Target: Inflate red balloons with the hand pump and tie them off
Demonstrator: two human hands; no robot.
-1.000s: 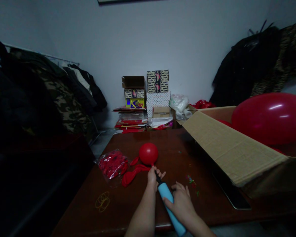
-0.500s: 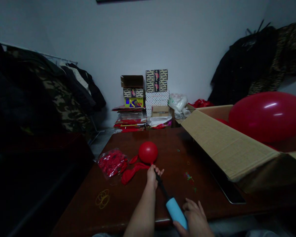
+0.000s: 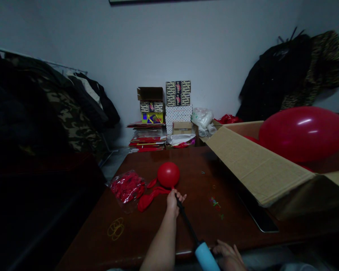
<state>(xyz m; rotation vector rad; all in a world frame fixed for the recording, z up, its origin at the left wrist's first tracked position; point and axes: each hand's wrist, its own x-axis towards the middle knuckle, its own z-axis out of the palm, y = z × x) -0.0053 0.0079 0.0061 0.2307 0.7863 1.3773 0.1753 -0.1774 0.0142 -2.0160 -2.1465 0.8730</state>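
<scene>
The lower edge of the view, at five o'clock, cut off the blue barrel (image 3: 206, 259) of a hand pump and most of the right hand (image 3: 229, 256). That hand's fingers were partly spread beside the barrel; whether its hidden thumb and palm gripped it, I could not tell. The left hand (image 3: 173, 203), at six o'clock, was closed round the upper end of the pump's black rod (image 3: 188, 222), its fingers hiding the join with the neck of a small red balloon (image 3: 168, 175). This balloon, round and partly filled, sat just beyond the hand at its twelve o'clock, over the brown table (image 3: 197, 162).

At four o'clock a dark flat device (image 3: 258, 216) was partly covered by the carton.

Lettering on the patterned box (image 3: 177, 93) at twelve o'clock was too blurred to read surely; so was that on the yellow box (image 3: 152, 117) at ten.

The open cardboard carton (image 3: 251, 165) at three o'clock held a large red balloon (image 3: 303, 133), with more red partly hidden beside it. A clear bag (image 3: 127, 187) at between seven and eight o'clock held crumpled red pieces; flat red balloons (image 3: 148, 200) lay just beside it, and yellow loops (image 3: 115, 228) lay at seven.
</scene>
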